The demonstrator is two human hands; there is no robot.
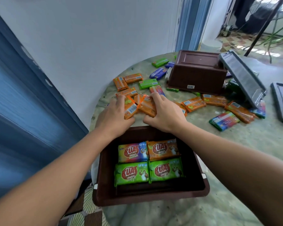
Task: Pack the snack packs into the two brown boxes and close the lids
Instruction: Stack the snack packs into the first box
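Note:
An open brown box (105, 190) stands at the table's near edge with several snack packs lying flat inside: a rainbow pack (132, 152), an orange pack (162, 149) and two green packs (132, 173). Just beyond the box, my left hand (112, 114) grips an orange pack (129, 108) and my right hand (166, 114) grips another orange pack (146, 106). A second brown box (196, 74) lies upside down at the far side of the table. Loose orange, green, blue and rainbow packs (194, 103) are scattered between the boxes.
A grey lid (243, 79) leans against the overturned box, and another dark lid (282, 101) lies at the right edge. The round marble table (235, 152) stands next to a white wall and a blue door (23, 95). An open doorway is at the back right.

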